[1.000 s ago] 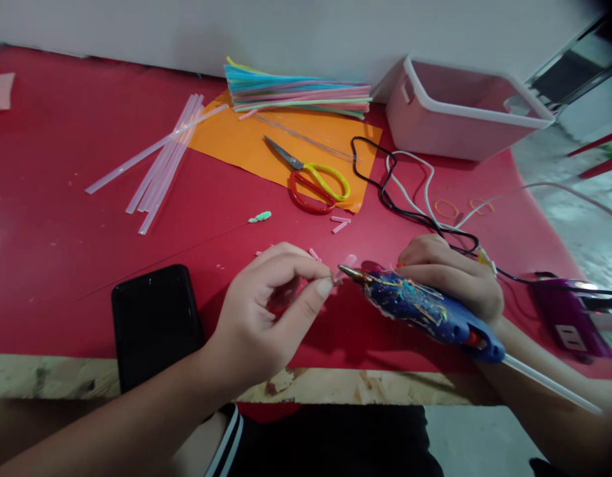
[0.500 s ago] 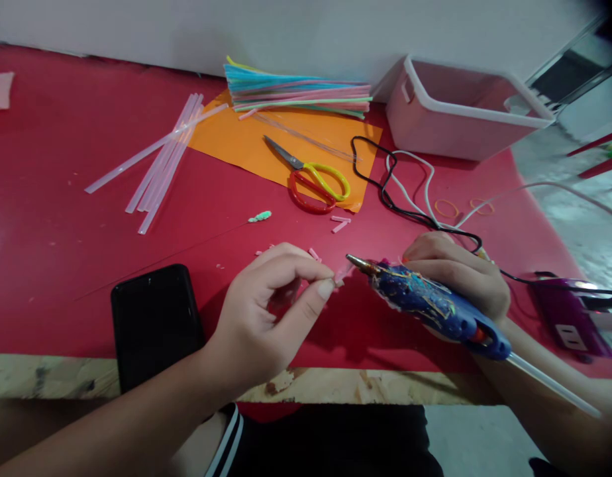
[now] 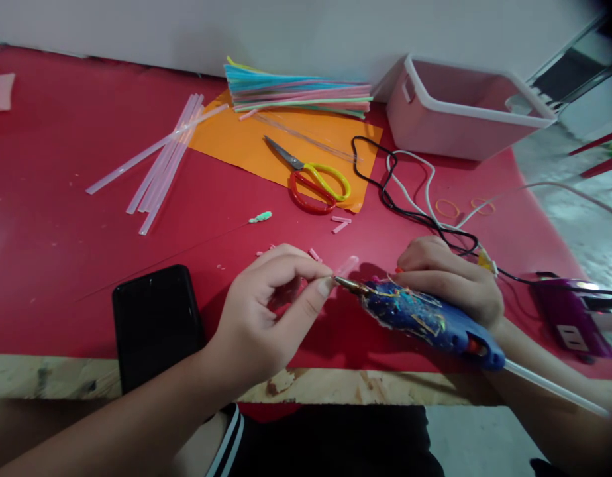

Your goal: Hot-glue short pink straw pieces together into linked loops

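Note:
My left hand (image 3: 269, 311) pinches a short pink straw piece (image 3: 344, 267) between thumb and forefinger, just above the red table (image 3: 62, 252). My right hand (image 3: 450, 281) grips a blue glue gun (image 3: 425, 318) smeared with coloured glue. Its metal nozzle points left and touches the straw piece right beside my left thumb tip. A clear glue stick pokes out of the gun's back toward the lower right.
A black phone (image 3: 157, 324) lies near the table's front edge. Scissors (image 3: 310, 179) rest on orange paper (image 3: 246, 142), with coloured straws (image 3: 296, 93) behind and clear glue sticks (image 3: 161, 162) to the left. A pink bin (image 3: 459, 109), cables (image 3: 415, 199) and a purple power strip (image 3: 574, 318) sit on the right.
The glue gun's nozzle drew back to the right and up, then came down and left against the straw piece. My left hand has stayed in place.

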A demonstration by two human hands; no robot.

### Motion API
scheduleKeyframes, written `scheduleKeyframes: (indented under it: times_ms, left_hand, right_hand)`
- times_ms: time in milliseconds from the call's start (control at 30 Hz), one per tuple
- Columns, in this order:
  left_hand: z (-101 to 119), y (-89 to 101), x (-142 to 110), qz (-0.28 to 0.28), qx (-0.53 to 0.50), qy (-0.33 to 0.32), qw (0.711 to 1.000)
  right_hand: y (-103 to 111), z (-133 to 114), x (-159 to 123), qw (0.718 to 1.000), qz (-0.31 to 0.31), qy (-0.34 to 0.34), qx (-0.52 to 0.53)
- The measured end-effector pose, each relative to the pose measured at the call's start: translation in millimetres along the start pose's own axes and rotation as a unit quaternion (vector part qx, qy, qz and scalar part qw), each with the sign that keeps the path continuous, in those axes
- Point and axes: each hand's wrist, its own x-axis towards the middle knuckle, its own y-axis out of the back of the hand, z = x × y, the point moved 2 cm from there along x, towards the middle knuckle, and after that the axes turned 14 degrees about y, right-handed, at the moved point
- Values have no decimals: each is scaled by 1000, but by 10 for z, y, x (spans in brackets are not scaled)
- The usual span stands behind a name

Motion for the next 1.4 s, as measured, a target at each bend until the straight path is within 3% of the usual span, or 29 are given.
scheduleKeyframes:
  times_ms: [800,1167,1400]
  left_hand:
    - [9,4,-8,-12,3,-8,1000]
    - [9,5,3,-3,7,-6,1000]
    - [1,-8,1,-5,-6,15,1000]
  right_hand:
    - [12,12,20,999,12,-13,-27]
    - [41,67,-84,997,75,-19,-30]
    - [-9,-2,9,1000,9,2,-3]
